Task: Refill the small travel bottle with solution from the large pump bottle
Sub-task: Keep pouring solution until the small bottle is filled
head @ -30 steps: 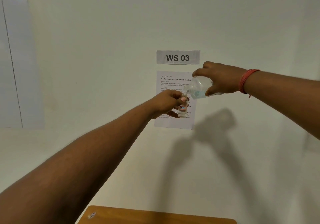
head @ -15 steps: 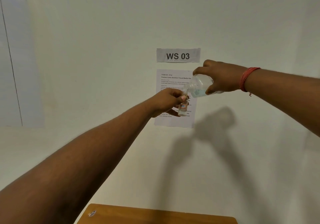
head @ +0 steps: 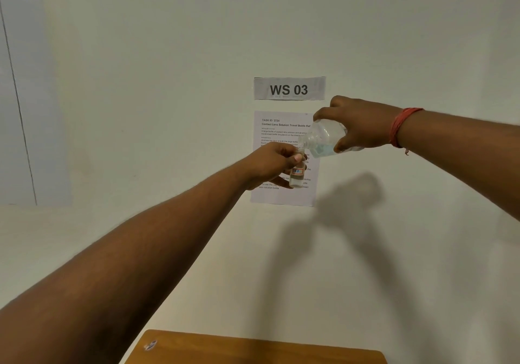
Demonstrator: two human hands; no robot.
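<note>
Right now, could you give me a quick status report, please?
Left hand grips small bottle upright. Right hand tips large bottle over its mouth. Nothing in the way.

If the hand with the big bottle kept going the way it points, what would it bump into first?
Most likely the small bottle gripped by the left hand. The right hand tips the big bottle leftward and down, its mouth right at the small one's opening. Depth is hard to judge from one view.

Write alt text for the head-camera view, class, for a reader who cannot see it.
A right hand tips a large clear bottle so its mouth meets the top of a small travel bottle gripped upright by the left hand. Behind them, a white wall carries a sign reading WS 03 and a printed task sheet; a wooden tabletop edges the bottom.
</note>
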